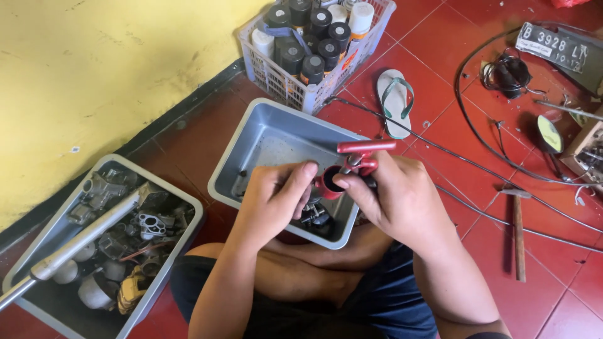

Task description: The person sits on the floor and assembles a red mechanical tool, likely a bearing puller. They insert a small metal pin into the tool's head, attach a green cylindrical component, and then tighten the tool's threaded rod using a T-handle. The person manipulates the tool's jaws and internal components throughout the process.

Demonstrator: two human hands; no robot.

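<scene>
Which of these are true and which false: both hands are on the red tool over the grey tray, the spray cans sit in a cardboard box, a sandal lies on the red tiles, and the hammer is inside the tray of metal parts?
1. Both the left hand and the right hand are on the red tool over the grey tray. True.
2. The spray cans sit in a cardboard box. False: they stand in a white plastic basket.
3. A sandal lies on the red tiles. True.
4. The hammer is inside the tray of metal parts. False: it lies on the floor to the right.
</scene>
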